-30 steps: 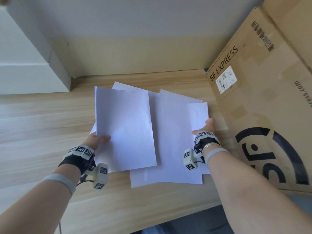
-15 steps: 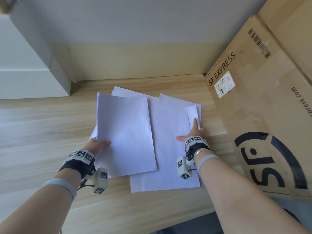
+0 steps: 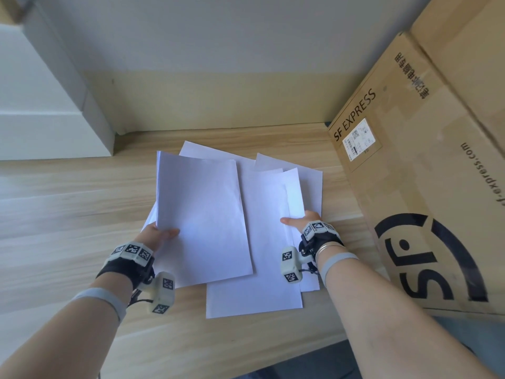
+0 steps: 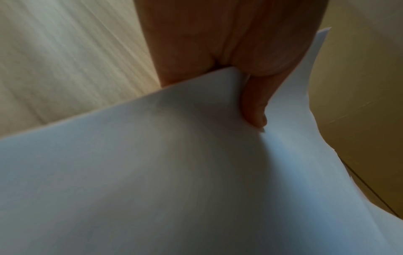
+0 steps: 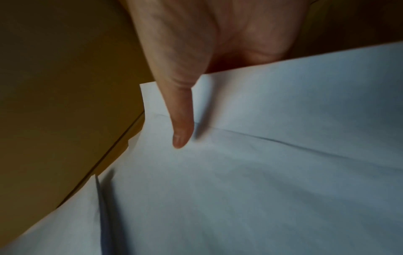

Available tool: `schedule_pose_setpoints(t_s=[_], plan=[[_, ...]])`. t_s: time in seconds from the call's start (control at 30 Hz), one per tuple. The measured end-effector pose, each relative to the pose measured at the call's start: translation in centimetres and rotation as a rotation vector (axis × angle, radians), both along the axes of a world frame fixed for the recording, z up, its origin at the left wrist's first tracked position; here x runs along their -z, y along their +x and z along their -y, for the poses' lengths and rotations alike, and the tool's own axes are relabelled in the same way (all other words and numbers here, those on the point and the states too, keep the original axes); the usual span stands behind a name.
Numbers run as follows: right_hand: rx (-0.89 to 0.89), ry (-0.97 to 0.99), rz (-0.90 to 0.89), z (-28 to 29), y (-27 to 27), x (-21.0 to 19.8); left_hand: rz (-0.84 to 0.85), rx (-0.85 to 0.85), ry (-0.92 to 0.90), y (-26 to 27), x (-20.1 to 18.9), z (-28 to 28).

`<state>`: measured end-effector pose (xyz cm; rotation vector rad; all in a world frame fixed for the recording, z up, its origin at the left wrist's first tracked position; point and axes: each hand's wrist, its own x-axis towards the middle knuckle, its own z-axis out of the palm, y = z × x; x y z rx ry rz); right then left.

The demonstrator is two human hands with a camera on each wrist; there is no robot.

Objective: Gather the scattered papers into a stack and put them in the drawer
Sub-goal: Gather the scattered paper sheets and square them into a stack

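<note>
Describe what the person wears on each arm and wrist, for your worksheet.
Both arms are bare, with no sleeves. Each wrist carries a black strap topped by pale blocks printed with black-and-white square markers, and a small pale camera pod with the same markers hangs beside it, with thin dark cables. A grey band circles each forearm. The right wrist also has a thin silver bangle.

Bare forearms; grey wristbands; black wrist straps; white marker-tagged camera pods.
</note>
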<state>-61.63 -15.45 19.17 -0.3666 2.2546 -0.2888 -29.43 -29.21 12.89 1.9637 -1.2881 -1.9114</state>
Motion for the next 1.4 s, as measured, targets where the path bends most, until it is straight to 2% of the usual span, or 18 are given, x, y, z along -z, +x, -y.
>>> schedule_pose_setpoints(t_s=[0.13,0.3,0.47,0.57,0.8,0.93,1.03,1.27,1.33,1.4], plan=[[-0.050,-0.043,-0.024,0.1,0.9,0.3,-0.005,0.007,-0.005,-0.1,-0.2,-0.1],[-0.001,-0.102,-0.070,-1.0,1.0,0.2,0.001,-0.008,-0.018,0.3,-0.1,-0.4],[0.119,-0.226,-0.123,-2.0,-1.2,-1.3,0.017,-0.027,-0.042,1.1,-1.0,-0.9],[0.185,-0.232,-0.161,-2.7,-3.1,-2.4,0.056,-0.037,-0.044,2.0,-1.2,-0.9],[0.186,-0.286,-0.178,-2.4,-5.2,-5.0,0.047,-0.042,-0.016,2.7,-1.8,-0.8],[0.115,-0.303,-0.135,0.0,-2.7,-5.2,0.019,-0.032,0.004,2.5,-1.1,-0.7],[0.042,-0.317,-0.078,1.5,0.4,-3.8,0.008,0.006,0.046,2.5,-0.7,-1.0],[-0.126,-0.264,-0.021,4.2,7.6,-1.3,-0.115,-0.021,0.121,1.8,-3.0,-2.4],[-0.146,-0.249,0.003,4.6,8.7,-1.1,-0.105,0.013,0.128,2.1,-2.5,-2.1],[-0.156,-0.238,0.016,5.0,9.7,-0.9,-0.043,0.078,0.111,2.8,-0.1,-1.3]])
